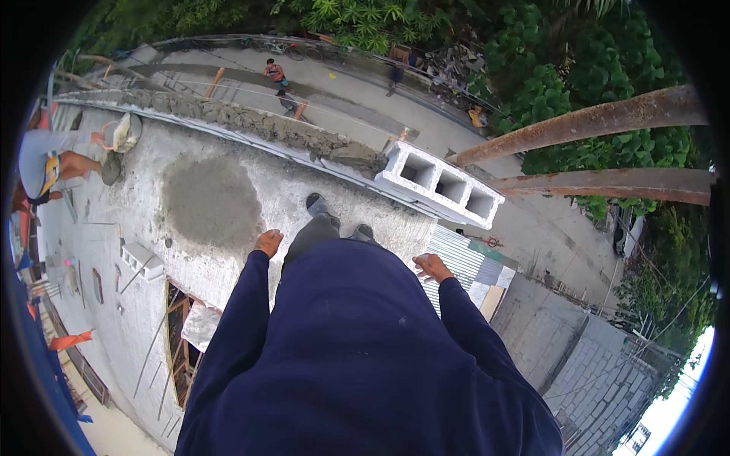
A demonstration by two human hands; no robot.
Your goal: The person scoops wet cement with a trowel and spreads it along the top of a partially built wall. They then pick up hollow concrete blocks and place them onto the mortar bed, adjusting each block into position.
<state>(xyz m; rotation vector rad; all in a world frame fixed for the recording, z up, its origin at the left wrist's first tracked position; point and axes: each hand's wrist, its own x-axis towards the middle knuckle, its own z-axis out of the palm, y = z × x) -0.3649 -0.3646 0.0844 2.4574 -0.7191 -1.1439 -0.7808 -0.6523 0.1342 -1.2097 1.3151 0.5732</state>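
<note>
Both of my arms, in dark blue sleeves, hang at my sides. My left hand point(269, 243) is empty, fingers loosely bent and apart, above the slab near a wet mortar patch point(211, 201). My right hand point(433, 268) also holds nothing, its fingers loosely spread, beside the slab's edge. Ahead of my feet, a hollow concrete block point(439, 185) with three openings showing sits at the right end of the low wall along the edge. A rough bed of mortar point(251, 121) runs leftward from it along the wall top. Neither hand touches the block or the mortar.
The slab edge drops to a road point(357, 91) with people below. At left, a co-worker point(46, 163) handles a mortar-smeared bucket point(128, 133). Two rusty poles point(585, 125) rise at right. A framed floor opening point(181, 334) and another block point(143, 261) lie left.
</note>
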